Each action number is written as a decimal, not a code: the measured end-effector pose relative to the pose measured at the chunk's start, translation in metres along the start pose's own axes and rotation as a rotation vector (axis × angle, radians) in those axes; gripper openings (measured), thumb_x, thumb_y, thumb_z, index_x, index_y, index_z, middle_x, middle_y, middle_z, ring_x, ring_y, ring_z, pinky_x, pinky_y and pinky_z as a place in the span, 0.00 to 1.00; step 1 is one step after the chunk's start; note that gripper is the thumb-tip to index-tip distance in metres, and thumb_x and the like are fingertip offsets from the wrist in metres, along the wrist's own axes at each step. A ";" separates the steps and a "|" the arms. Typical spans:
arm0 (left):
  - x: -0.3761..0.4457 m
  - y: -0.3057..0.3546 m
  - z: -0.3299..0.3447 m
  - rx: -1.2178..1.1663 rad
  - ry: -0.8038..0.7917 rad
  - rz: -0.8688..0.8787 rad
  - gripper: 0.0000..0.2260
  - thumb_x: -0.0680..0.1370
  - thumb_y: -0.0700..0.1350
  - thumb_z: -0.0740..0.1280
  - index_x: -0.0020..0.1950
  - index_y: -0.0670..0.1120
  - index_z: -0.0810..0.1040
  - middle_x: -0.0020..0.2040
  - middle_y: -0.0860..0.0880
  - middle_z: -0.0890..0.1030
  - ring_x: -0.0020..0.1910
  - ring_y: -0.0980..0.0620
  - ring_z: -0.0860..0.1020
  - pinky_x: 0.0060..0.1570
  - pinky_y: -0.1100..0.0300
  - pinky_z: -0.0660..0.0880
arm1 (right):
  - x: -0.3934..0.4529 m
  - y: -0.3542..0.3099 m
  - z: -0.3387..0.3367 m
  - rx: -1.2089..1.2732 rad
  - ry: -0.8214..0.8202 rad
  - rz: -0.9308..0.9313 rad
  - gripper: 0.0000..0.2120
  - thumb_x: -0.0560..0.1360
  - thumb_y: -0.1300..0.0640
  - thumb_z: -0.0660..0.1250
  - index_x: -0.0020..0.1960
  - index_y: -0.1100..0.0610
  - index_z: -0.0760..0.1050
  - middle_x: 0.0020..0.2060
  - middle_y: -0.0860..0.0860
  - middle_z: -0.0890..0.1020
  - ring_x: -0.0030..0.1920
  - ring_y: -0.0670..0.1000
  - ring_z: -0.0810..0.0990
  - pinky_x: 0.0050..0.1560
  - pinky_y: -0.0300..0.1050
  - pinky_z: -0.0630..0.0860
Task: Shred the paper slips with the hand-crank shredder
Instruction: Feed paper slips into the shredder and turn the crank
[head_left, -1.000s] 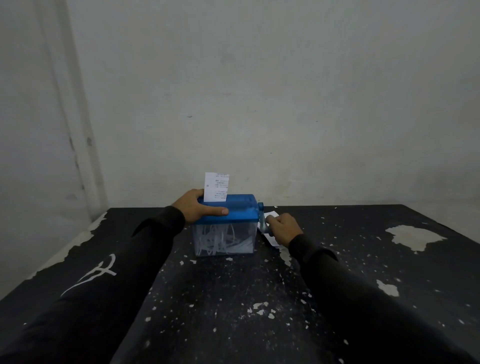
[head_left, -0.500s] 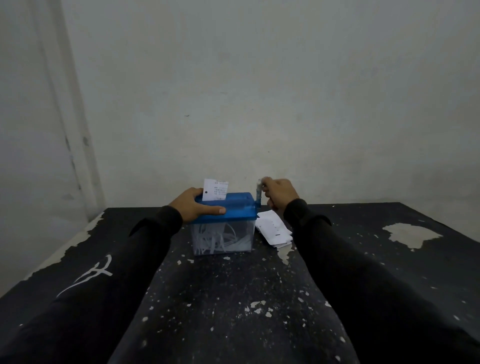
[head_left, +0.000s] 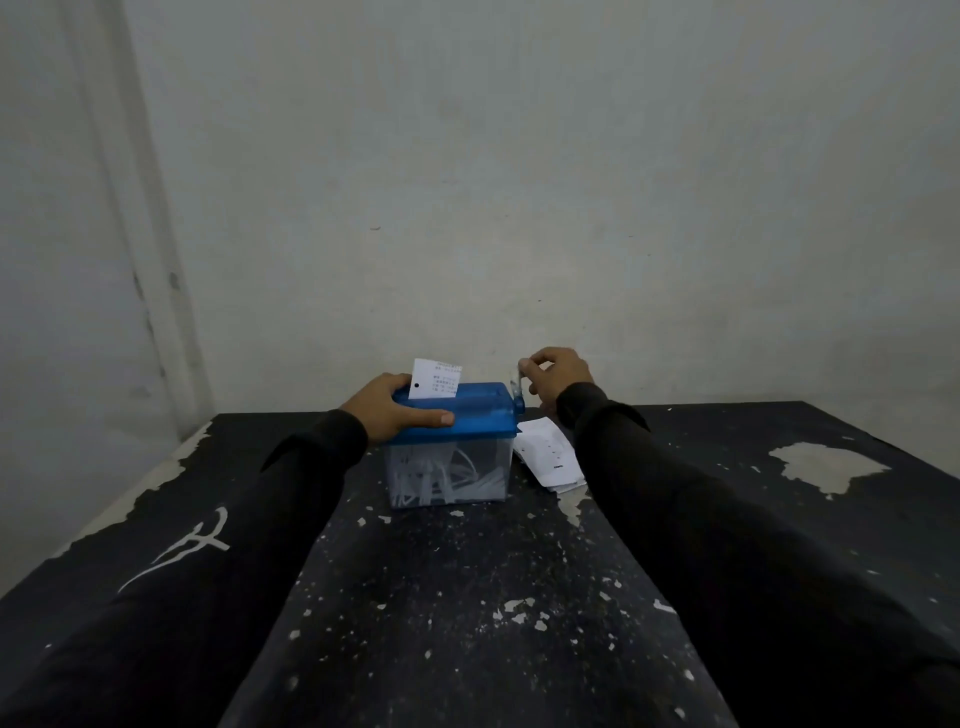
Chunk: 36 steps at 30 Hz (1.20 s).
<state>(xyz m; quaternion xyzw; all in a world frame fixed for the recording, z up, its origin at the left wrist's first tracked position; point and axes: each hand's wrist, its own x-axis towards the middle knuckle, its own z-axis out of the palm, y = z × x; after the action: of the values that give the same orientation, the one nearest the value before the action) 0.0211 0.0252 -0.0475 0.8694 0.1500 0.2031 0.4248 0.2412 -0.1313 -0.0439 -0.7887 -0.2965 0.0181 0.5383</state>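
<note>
Near the worktop's (head_left: 779, 519) far edge, the left hand (head_left: 395, 413) clamps the hand-crank shredder's (head_left: 451, 441) blue lid; the right hand (head_left: 558, 376) pinches the upright crank handle (head_left: 517, 387) at its right end, a paper slip (head_left: 435, 380) standing in the slot.

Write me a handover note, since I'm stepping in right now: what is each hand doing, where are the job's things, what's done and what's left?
Left hand holds the shredder by its blue lid.
Right hand grips the crank at the lid's right end, raised.
One slip stands in the slot, partly fed.
Done: strips already lie in the clear bin.
Left: crank this slip through, then feed the stack lying on the table right of the shredder.
</note>
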 end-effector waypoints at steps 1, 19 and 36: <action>-0.001 0.001 0.001 0.000 -0.001 -0.007 0.33 0.64 0.63 0.80 0.63 0.49 0.78 0.53 0.55 0.82 0.50 0.54 0.81 0.43 0.69 0.74 | 0.000 -0.002 -0.002 -0.027 -0.004 0.005 0.12 0.79 0.48 0.70 0.52 0.56 0.81 0.44 0.55 0.84 0.40 0.52 0.83 0.46 0.50 0.83; 0.000 0.003 -0.002 -0.002 -0.013 -0.020 0.22 0.69 0.53 0.79 0.61 0.54 0.78 0.52 0.60 0.81 0.48 0.60 0.80 0.41 0.74 0.73 | -0.049 0.077 0.013 -0.193 -0.163 0.062 0.21 0.81 0.50 0.60 0.35 0.60 0.78 0.39 0.62 0.84 0.36 0.55 0.78 0.43 0.54 0.81; 0.005 0.004 -0.002 0.067 -0.022 0.004 0.23 0.66 0.54 0.80 0.59 0.50 0.82 0.50 0.56 0.84 0.42 0.61 0.82 0.42 0.68 0.74 | -0.068 0.008 -0.027 0.310 -0.235 -0.062 0.16 0.83 0.53 0.58 0.39 0.57 0.73 0.28 0.46 0.66 0.29 0.48 0.63 0.30 0.44 0.62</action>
<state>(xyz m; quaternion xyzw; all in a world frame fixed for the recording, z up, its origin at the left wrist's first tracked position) 0.0252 0.0260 -0.0420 0.8856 0.1503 0.1894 0.3966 0.1986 -0.1892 -0.0589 -0.6794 -0.3753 0.1390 0.6150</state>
